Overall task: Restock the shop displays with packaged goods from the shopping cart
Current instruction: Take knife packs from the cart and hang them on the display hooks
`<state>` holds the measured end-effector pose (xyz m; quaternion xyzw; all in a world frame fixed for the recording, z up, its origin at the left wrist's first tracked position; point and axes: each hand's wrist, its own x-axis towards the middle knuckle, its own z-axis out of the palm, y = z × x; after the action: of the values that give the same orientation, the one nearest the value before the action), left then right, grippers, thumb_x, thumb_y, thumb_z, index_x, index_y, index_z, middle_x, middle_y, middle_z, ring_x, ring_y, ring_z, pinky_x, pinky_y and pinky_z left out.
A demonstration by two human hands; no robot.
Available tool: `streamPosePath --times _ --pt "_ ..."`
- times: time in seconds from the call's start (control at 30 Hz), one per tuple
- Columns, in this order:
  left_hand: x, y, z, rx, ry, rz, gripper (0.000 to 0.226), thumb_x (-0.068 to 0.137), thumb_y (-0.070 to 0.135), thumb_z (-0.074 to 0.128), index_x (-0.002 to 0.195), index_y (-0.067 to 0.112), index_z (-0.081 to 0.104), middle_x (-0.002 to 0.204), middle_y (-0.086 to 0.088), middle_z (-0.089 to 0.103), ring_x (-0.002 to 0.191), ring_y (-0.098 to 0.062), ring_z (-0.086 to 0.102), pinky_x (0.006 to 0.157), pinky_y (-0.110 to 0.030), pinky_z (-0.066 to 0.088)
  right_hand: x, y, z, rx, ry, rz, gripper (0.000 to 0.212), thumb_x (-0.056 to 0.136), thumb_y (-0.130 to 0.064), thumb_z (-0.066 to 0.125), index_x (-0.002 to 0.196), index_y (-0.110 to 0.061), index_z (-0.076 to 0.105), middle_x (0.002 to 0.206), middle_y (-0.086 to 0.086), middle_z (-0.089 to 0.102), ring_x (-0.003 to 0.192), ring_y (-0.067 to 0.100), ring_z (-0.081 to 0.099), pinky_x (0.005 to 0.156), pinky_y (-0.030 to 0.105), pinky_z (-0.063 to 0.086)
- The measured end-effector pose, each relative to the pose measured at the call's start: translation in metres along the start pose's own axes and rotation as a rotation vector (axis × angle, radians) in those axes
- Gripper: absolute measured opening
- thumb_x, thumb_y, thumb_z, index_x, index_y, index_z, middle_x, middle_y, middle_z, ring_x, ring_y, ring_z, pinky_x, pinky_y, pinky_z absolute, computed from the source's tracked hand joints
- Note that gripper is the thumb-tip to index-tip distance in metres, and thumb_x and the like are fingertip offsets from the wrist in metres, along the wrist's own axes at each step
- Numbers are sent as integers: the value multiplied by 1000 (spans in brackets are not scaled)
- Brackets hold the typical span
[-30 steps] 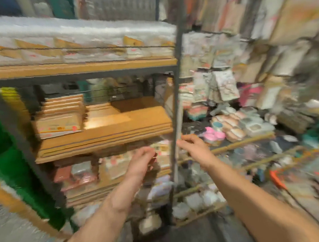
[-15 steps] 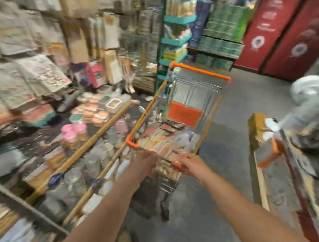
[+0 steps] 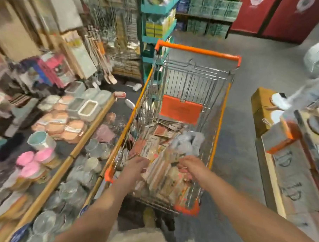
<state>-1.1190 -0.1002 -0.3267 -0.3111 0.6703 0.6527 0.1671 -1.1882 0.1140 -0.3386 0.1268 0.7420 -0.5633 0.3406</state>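
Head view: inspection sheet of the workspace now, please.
Surface: grey concrete floor, bare aisle beside the cart.
Job's things: shopping cart, wire basket with orange trim; packaged goods piled in its near end.
Clutter: display table on the left, crowded with containers, pink lids and glass jars; cardboard box on the right.
Hands: left hand and right hand both over the packaged goods; grip blurred, cannot tell.
Cables: nothing seen.
Surroundings: teal shelf, red panels behind.

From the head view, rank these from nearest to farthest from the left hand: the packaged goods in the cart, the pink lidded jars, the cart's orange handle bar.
1. Packaged goods: directly under the left hand, in the cart.
2. Pink lidded jars: off to the left, on the display.
3. Orange handle bar: cart's far end.
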Motion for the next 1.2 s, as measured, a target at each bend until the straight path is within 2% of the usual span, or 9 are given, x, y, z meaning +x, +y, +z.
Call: streamPosePath --times 0.13,0.2,0.27,0.4,0.57,0.67,0.8,1.0,1.2 --pt "57 25 -11 95 -2 -53 49 90 33 64 123 -2 58 89 -26 59 60 -18 51 53 -32 37 56 -16 9 -32 0 154 13 94 -28 62 86 -18 60 82 2 64 66 12 57 58 25 38" --pt "69 32 -10 126 10 -53 30 98 26 57 122 8 62 130 -29 55 101 -35 63 86 -45 50 78 -18 15 -19 -11 193 14 95 -33 62 94 -19 62 95 4 68 78 15 61 67 30 47" --pt "82 31 -12 115 -7 -69 18 96 30 56 111 23 65 139 -17 52 126 -34 52 110 -53 36 102 -21 24 6 -21 211 19 93 -33 65 102 -15 66 100 7 69 86 19 64 76 34 54" --pt "96 13 -19 58 65 -117 8 94 32 59 101 34 63 110 0 66 106 -20 61 100 -47 47 150 -40 61 8 -94 184 19 96 -24 61 100 -7 69 82 8 67 67 19 58 61 28 49" --pt "97 -4 -23 -87 182 -271 5 95 33 60 100 33 62 109 1 66 103 -20 62 93 -41 48 196 -53 117 -124 -128 237 22 94 -17 58 77 -4 63 63 13 58 44 20 51 39 25 39" --pt "101 -19 -29 -174 237 -350 16 97 32 59 111 26 62 112 1 65 102 -18 62 88 -36 49 211 -51 143 -288 -57 242 31 91 -27 62 69 -5 64 61 14 62 49 27 57 50 33 49" --pt "111 -29 -39 -241 263 -387 13 96 33 60 108 29 62 113 1 66 102 -17 62 89 -35 49 216 -53 155 -391 31 161 34 90 -34 65 99 -1 65 85 17 69 82 31 67 56 30 40" --pt "117 -35 -46 -256 230 -381 24 95 35 61 117 26 62 117 2 65 99 -14 63 77 -30 47 224 -40 149 -443 60 166 23 89 -33 69 95 -12 62 71 -1 62 62 15 57 58 27 41" --pt "116 -35 -46 -237 213 -342 25 95 31 61 119 22 60 114 -1 65 99 -17 62 79 -32 49 218 -36 140 -365 -3 171 25 92 -20 64 70 -8 62 61 4 60 52 17 54 50 22 40"
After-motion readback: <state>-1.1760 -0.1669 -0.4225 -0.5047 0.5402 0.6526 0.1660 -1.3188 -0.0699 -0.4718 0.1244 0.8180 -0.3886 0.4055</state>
